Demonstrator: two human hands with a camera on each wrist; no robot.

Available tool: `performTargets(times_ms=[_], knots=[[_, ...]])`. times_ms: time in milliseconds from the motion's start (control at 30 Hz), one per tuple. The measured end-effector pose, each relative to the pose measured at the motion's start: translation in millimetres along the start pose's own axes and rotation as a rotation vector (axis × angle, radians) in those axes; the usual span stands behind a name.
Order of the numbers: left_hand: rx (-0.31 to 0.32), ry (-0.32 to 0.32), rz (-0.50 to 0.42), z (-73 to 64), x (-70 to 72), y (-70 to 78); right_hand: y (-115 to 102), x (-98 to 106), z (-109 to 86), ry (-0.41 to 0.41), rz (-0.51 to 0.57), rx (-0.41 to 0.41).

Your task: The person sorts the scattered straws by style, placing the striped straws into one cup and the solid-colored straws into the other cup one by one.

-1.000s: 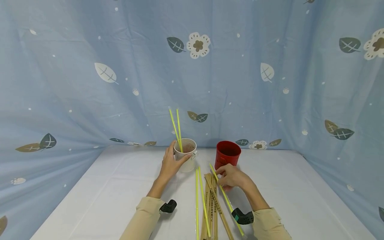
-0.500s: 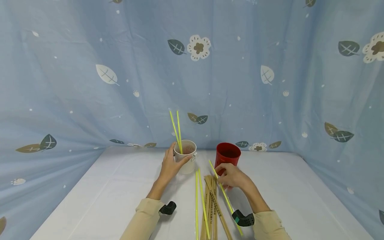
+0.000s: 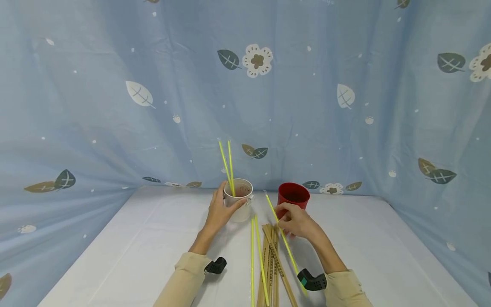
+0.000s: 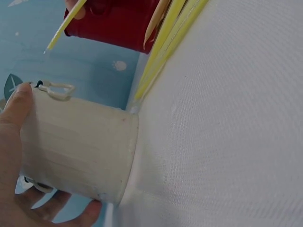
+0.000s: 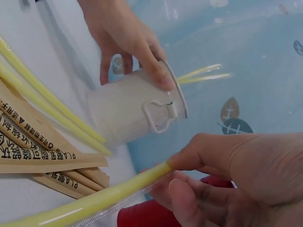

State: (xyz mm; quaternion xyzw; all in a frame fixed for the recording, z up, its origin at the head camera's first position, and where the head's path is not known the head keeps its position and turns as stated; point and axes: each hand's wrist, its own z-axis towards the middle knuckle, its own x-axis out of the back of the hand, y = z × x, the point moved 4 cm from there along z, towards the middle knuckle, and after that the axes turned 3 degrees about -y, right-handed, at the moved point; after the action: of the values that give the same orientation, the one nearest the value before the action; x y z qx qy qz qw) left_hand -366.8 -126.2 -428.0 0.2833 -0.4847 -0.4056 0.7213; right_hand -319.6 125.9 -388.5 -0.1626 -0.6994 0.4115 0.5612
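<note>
My left hand (image 3: 219, 215) grips a small white pail (image 3: 241, 212) with side handles, thumb by the rim and fingers round the far side. Two yellow straws (image 3: 231, 166) in clear wrappers lean up out of it. With thumb and finger my right hand (image 3: 300, 222) pinches another wrapped yellow straw (image 5: 99, 201), held aslant with its far end raised. Just behind that hand stands a red pail (image 4: 118, 23), partly covered by it in the head view. The right wrist view shows the left thumb over the white pail's rim.
Two yellow straws (image 3: 252, 256) lie on the white tabletop (image 3: 134, 247) between the hands. Beside them is a loose bundle of brown paper-wrapped straws (image 3: 277, 268) with printed lettering. A blue patterned curtain (image 3: 184, 106) hangs behind the table.
The right hand has lifted its straw a little, and the far end now reaches higher towards the curtain. The left hand stays on the white pail. The head view has shifted slightly.
</note>
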Motion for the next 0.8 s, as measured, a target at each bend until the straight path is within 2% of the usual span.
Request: performTargets(times_ms=[133, 300, 533, 800], knots=[[-0.001, 0.007, 0.004, 1.1, 0.7, -0.5, -3.4, 2.9, 1.9, 0.026, 0.007, 0.051], [0.001, 0.010, 0.004, 1.8, 2.5, -1.3, -6.5, 3.3, 3.2, 0.059, 0.012, 0.037], [-0.004, 0.009, 0.001, 1.3, 2.2, -1.9, -8.0, 4.9, 3.5, 0.197, 0.030, 0.024], [-0.010, 0.002, -0.007, 1.1, -0.6, -0.8, -27.1, 12.6, 1.3, 0.294, -0.002, 0.083]])
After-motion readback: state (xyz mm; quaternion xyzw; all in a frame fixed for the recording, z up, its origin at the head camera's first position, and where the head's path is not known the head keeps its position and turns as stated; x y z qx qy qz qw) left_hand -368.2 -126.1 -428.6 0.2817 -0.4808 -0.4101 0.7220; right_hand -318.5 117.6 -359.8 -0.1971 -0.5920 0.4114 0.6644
